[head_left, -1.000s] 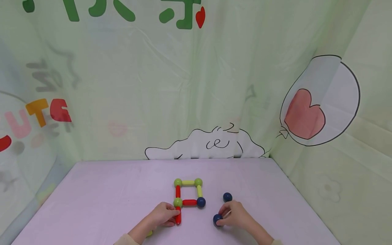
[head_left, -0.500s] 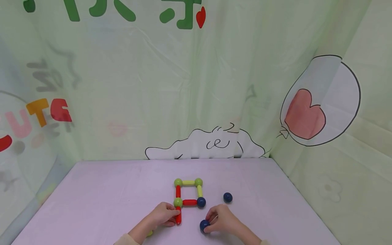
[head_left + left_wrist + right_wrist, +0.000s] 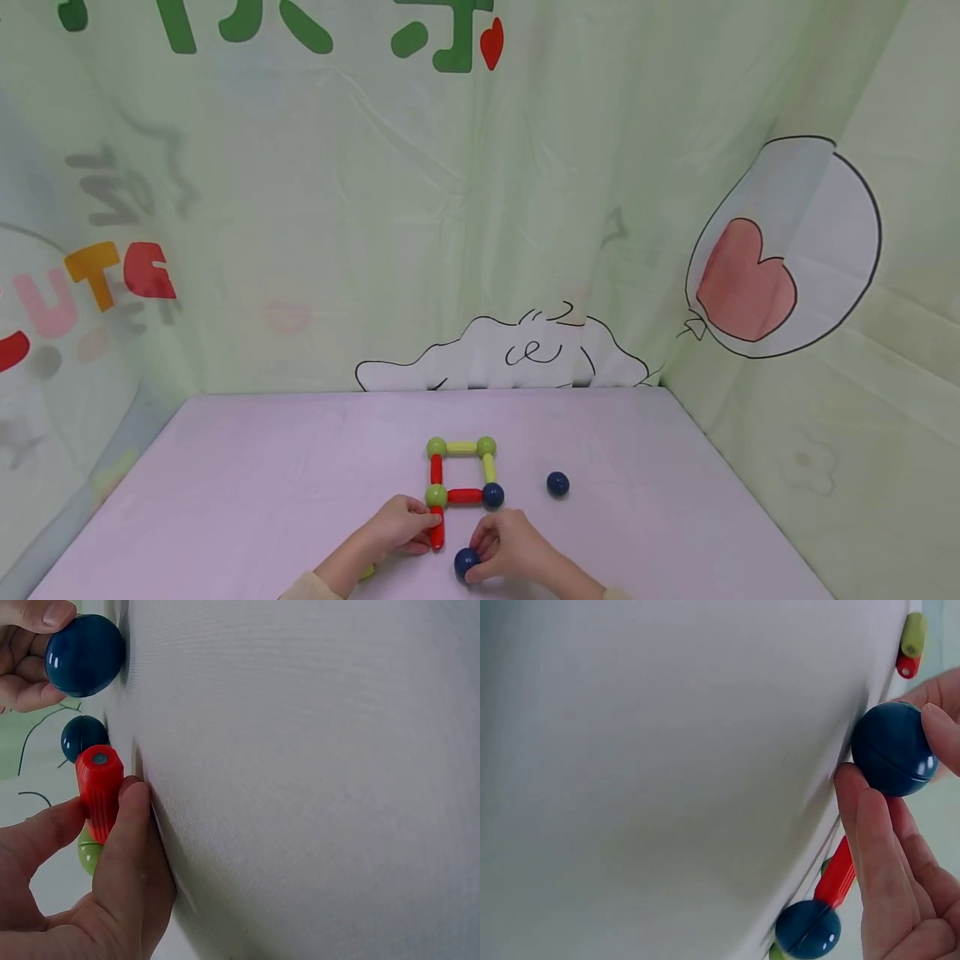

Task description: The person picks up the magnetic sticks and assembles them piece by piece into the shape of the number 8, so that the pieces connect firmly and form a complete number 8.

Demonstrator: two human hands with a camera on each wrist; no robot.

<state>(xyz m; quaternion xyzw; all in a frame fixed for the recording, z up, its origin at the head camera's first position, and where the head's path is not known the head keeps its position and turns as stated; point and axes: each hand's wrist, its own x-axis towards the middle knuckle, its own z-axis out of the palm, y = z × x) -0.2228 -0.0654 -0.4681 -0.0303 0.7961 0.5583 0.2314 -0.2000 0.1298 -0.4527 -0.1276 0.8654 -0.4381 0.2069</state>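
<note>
My left hand (image 3: pixel 397 525) pinches a red magnetic rod (image 3: pixel 438 535) between thumb and fingers. One end of this rod touches a green ball (image 3: pixel 436 496) at the near left corner of a square; its other end, with a grey magnet tip, is bare in the left wrist view. Red and light-green rods with balls at the corners form the square; its near right corner is a blue ball (image 3: pixel 492 495). My right hand (image 3: pixel 513 546) holds a loose blue ball (image 3: pixel 892 750) by thumb and fingers, close to the bare rod end but apart from it.
Another blue ball (image 3: pixel 557 483) lies alone to the right of the square. A yellow-green piece (image 3: pixel 367 572) shows partly from behind the left forearm. The table (image 3: pixel 285 467) ends at a printed curtain (image 3: pixel 315 208) behind.
My right hand has carried the blue ball leftward and slightly nearer, from the right of the square to beside the red rod's free end. The left hand and square have stayed put.
</note>
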